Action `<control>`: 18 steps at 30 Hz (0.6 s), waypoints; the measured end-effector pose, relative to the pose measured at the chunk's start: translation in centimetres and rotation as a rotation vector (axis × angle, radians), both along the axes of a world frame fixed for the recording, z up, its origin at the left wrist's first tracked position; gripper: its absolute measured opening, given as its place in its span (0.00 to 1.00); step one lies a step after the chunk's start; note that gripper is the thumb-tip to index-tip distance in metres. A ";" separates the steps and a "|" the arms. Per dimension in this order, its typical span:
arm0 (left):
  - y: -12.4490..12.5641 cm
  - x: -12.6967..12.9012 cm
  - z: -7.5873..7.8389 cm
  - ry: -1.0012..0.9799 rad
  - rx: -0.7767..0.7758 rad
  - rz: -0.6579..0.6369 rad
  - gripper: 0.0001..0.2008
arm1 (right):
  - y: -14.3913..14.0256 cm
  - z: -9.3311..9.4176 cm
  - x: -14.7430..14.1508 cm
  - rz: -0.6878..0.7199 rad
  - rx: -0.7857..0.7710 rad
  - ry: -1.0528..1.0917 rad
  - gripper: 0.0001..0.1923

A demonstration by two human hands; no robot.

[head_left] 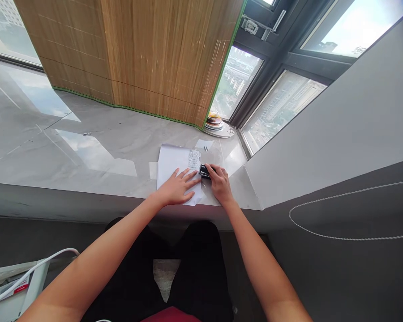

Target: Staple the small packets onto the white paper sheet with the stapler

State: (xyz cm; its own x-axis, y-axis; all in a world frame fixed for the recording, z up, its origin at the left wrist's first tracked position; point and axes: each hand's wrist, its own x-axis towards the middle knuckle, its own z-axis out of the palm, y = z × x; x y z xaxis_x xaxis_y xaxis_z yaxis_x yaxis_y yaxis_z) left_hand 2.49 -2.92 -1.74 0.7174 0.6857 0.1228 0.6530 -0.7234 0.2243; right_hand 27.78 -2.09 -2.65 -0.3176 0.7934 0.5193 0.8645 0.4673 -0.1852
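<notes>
Pale grey marble forms the wide window ledge (87, 147), with a bamboo blind (137, 53) hanging over the glass behind it and a stack of round plates (216, 125) in the corner. On the ledge near its front edge lies a white sheet of paper (174, 163), a small printed slip (194, 159) at its right side. The left hand (177, 188) rests flat on the sheet, fingers spread, gripping nothing. The right hand (220, 183) is curled over a small black stapler (204, 171) at the paper's right edge. A white cable (30, 273) trails at lower left.
</notes>
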 end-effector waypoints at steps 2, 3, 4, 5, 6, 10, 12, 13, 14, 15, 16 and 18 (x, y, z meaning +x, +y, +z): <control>0.0 0.0 0.0 -0.004 -0.002 0.001 0.32 | 0.0 0.0 0.0 0.005 -0.004 0.003 0.28; 0.0 0.0 0.0 -0.009 -0.004 0.001 0.32 | 0.0 0.0 0.0 0.005 -0.010 0.003 0.29; 0.0 0.0 -0.1 -0.016 -0.006 0.001 0.31 | 0.0 0.0 -0.1 0.003 -0.019 0.004 0.29; 0.0 0.0 -0.1 -0.026 -0.009 0.002 0.31 | -0.1 0.1 -0.1 0.000 -0.028 0.004 0.29; 0.0 -0.1 -0.1 -0.037 -0.012 0.003 0.31 | -0.1 0.1 -0.1 -0.006 -0.038 0.004 0.30; 0.0 0.0 -0.1 -0.064 -0.021 0.009 0.31 | -0.3 0.4 -0.3 -0.025 -0.063 -0.003 0.32; 0.0 0.0 -0.1 -0.060 -0.021 0.008 0.31 | -0.4 0.5 -0.5 -0.026 -0.070 -0.014 0.33; 0.0 0.0 -0.1 -0.056 -0.020 0.008 0.31 | -0.4 0.6 -0.6 -0.029 -0.073 -0.023 0.34; 0.0 0.0 -0.2 -0.054 -0.018 0.008 0.31 | -0.4 0.7 -0.7 -0.036 -0.076 -0.035 0.34; 0.0 0.0 -0.2 -0.052 -0.016 0.009 0.31 | -0.4 0.8 -0.9 -0.047 -0.079 -0.051 0.35; 0.0 0.0 -0.3 -0.051 -0.014 0.011 0.31 | -0.4 0.8 -1.1 -0.056 -0.083 -0.068 0.35; 0.0 0.0 -0.4 -0.052 -0.008 0.014 0.31 | -0.3 0.8 -1.3 -0.064 -0.090 -0.096 0.36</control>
State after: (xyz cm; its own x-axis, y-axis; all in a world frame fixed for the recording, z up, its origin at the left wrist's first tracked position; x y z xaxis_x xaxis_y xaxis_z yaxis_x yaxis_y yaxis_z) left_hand 2.50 -2.88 -2.10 0.7005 0.6968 0.1540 0.6503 -0.7122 0.2644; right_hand 26.45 -2.43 -1.83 -0.3096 0.8555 0.4150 0.9079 0.3957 -0.1383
